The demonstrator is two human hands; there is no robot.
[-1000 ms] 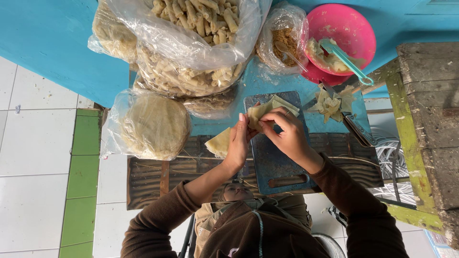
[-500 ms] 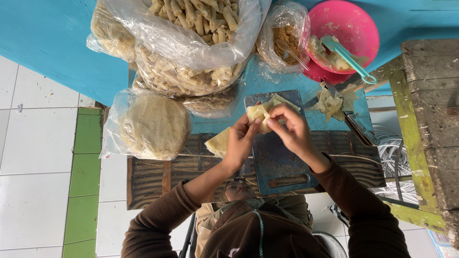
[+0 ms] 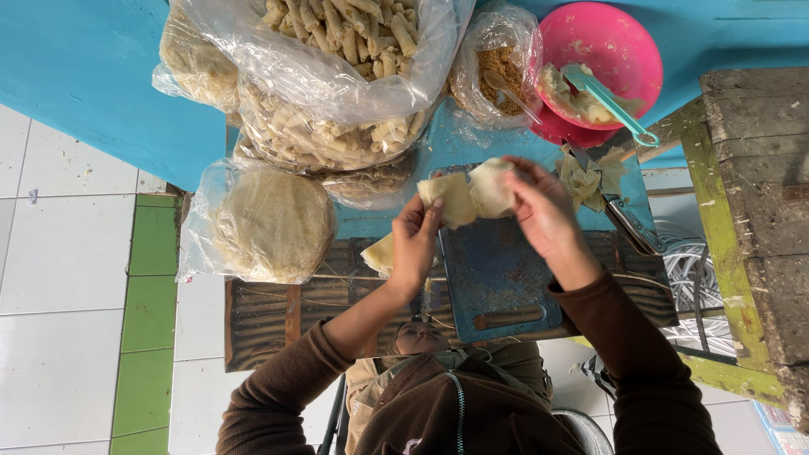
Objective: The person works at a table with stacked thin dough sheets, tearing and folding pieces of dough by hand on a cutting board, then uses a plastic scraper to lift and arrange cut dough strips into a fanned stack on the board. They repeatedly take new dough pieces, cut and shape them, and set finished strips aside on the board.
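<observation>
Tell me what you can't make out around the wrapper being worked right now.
Head view only:
- Inside of the pale wrapper: left hand and right hand cover its edges, so any filling is hidden.
- Big clear bag of rolls: cut off by the top edge.
- Brown contents of the small bag: blurred by crinkled plastic.

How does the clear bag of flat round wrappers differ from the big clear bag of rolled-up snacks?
The clear plastic bag of flat round wrappers holds pale discs stacked into one low pile; the larger clear plastic bag of rolled snacks holds many small tubes heaped loosely. The wrapper bag lies beside the left hand; the roll bag sits farther off, beside the pink plastic bowl. Both are transparent and hold pale dough-coloured food.
</observation>
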